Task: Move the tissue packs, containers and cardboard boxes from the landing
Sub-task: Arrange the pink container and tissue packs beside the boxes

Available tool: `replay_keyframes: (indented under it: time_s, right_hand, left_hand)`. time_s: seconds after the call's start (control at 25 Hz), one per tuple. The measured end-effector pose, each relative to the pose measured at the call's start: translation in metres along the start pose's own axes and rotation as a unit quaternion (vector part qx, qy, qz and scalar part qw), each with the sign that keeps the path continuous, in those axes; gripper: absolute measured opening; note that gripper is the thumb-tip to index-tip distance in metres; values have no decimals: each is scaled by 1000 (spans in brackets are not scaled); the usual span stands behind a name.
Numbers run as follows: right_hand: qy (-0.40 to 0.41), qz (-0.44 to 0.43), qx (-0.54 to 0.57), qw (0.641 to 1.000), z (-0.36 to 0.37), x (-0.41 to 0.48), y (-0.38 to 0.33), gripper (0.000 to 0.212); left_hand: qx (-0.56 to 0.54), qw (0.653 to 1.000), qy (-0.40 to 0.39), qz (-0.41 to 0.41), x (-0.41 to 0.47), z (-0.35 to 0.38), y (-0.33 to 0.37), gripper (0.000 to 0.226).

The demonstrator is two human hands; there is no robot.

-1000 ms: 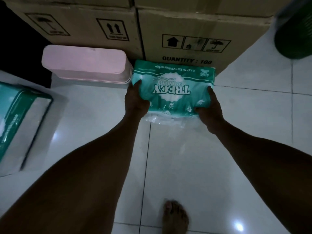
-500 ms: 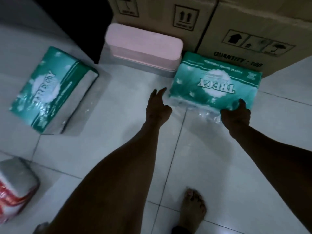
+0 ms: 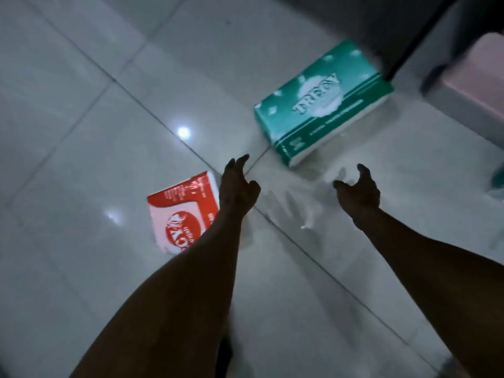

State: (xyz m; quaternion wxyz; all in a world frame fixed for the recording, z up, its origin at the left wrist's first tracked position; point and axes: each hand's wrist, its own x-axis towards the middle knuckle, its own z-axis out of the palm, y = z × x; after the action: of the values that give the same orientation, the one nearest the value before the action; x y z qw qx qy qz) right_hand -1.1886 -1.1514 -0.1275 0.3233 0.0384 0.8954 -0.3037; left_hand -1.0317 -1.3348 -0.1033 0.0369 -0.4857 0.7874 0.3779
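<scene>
Head view looks down on a glossy white tiled floor [image 3: 81,268] in dim light. On it lies a green tissue pack [image 3: 321,105], flat on a broad face with its printed top up; its long axis runs diagonally, from the near-left corner toward the far right, where it ends close to a dark edge. A red and white tissue pack [image 3: 182,211] lies nearer and to the left, well apart from the green one, its long axis running roughly toward the camera, partly hidden behind the left forearm. At the right edge sits a pink container [image 3: 480,85], blurred.

Both arms reach forward over the floor. The left hand [image 3: 237,186] has fingers extended and loosely spread, holding nothing. The right hand [image 3: 357,189] is cupped, fingers curled apart, also empty, just short of the green pack.
</scene>
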Motion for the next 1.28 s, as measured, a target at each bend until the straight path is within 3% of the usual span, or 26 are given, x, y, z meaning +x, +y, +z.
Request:
replay_keyframes:
  time_s: [0.24,0.4,0.52,0.76,0.96,1.12,1.28]
  right_hand:
    - [-115,-63,-27,991,186,-97,-83,72]
    - [-135,-75,-58,986,237,-114,-91,70]
    - [-117,-76,-75,987,252,-111,-89,71]
    - [-119,-84,-88,985,247,-91,-93,82]
    - [-178,-53,-62,981,247,-84,-93,76]
    - [-194,-40,-55,979,249,-88,-93,69]
    - [-239,-39,-32,970,253,-91,-97,63]
  left_hand:
    - [-79,987,58,-125,-32,-114,-198,71]
    - [-122,973,53,-186,-41,-125,-239,93]
    - [-141,969,53,-194,-33,-120,-254,95]
    - [-171,970,56,-162,5,-112,-233,73]
    - [-147,968,48,-199,19,-104,-232,87]
    - [-200,943,32,-264,5,-99,-239,99]
    - [-222,946,10,-237,0,-98,-241,71]
